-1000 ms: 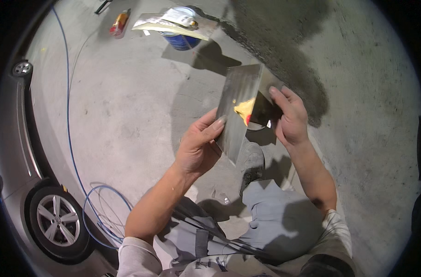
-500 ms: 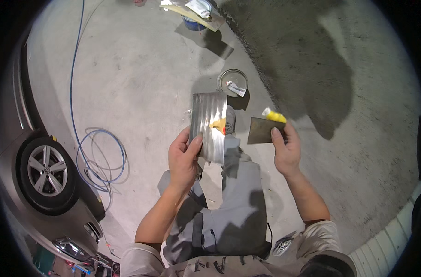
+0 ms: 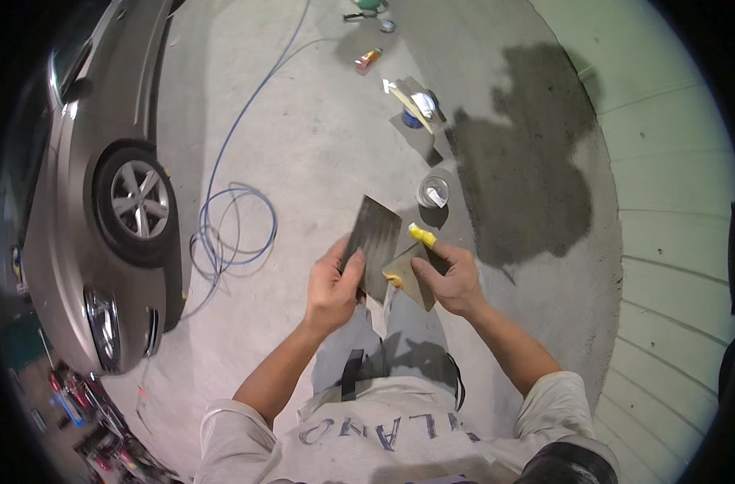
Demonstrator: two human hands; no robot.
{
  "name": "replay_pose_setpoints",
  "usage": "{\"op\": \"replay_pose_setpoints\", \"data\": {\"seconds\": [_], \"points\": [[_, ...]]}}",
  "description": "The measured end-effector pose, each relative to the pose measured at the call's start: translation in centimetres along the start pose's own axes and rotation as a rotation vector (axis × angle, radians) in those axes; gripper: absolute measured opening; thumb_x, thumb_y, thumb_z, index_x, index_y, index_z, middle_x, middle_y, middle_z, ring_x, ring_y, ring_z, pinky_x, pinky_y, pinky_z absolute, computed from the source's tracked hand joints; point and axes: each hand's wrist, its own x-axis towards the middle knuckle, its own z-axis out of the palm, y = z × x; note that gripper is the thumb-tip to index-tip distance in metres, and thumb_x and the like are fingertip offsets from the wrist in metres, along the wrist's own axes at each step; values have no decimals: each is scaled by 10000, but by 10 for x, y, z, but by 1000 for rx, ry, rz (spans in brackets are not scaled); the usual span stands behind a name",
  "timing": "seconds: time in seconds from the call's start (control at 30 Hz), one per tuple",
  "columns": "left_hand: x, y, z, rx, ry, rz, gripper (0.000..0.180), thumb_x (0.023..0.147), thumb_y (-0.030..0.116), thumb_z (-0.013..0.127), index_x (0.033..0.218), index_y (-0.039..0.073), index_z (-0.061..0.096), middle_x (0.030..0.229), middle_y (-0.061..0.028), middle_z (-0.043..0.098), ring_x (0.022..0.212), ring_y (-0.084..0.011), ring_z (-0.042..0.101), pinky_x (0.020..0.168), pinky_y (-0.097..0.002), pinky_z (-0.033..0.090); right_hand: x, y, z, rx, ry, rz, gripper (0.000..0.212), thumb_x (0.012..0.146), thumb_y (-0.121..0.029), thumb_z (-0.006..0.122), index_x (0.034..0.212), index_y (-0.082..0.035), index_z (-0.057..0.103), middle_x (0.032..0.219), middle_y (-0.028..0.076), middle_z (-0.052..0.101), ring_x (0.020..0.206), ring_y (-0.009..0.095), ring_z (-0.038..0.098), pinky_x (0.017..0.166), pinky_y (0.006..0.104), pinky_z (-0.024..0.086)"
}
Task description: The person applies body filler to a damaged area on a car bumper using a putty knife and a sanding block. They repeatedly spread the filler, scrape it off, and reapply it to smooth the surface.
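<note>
My left hand (image 3: 328,292) is closed on a thin rectangular metal plate (image 3: 377,234), its thumb flat on the grey-streaked face. In my right hand (image 3: 458,278) is a smaller square spreader (image 3: 420,282), pinched under the thumb. A small yellow tube (image 3: 420,235) with a pale end sits along the fingers of that same hand. On the spreader's left corner is a dab of orange-yellow putty (image 3: 393,280), close against the plate. Whether the spreader touches the plate, I cannot tell. Both tools are held above my legs, tilted.
A round open tin (image 3: 433,192) with a white tube in it stands ahead on the concrete floor. Beyond it are a blue tub (image 3: 412,118) and a small orange-red bottle (image 3: 368,59). Leftward lie a coiled blue hose (image 3: 237,226) and a parked car (image 3: 77,210). A pale panelled wall (image 3: 666,242) rises on the right.
My right hand has moved left, bringing the spreader up to the plate. The putty, earlier on the plate, now shows on the spreader's corner. The plate is tilted differently, and my view has shifted.
</note>
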Motion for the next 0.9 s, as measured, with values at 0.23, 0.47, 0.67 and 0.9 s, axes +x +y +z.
{"op": "replay_pose_setpoints", "data": {"seconds": [0.23,0.47,0.67,0.9], "points": [[-155,-4,8,-289,341,173,343,1105,182,506,1402,11,508,901,-22,675,574,-57,561,487,-219,449,-104,-55,29,15,7,-737,266,839,82,738,1095,9,719,1090,150,717,962,216,710,880,339,561],[-328,-22,26,-799,420,111,350,1090,182,502,1404,27,521,917,-28,701,499,-27,480,426,-196,355,-206,-64,94,-239,-154,-1434,202,703,16,745,904,-3,760,1168,137,716,1123,324,685,1106,603,485],[-499,-63,-37,-863,505,208,344,1095,181,501,1396,16,527,913,-39,695,494,-43,473,440,-207,363,-299,-86,191,-368,-360,-1597,217,713,-53,783,929,-36,770,1189,110,721,1140,299,679,1102,589,496],[-630,-132,-69,-1002,618,467,437,1090,170,509,1481,-23,472,1005,-87,730,495,-54,516,431,-202,386,-375,-114,287,-407,-605,-1257,215,891,10,669,1100,1,718,1172,92,724,1122,222,681,1059,495,533]]}}
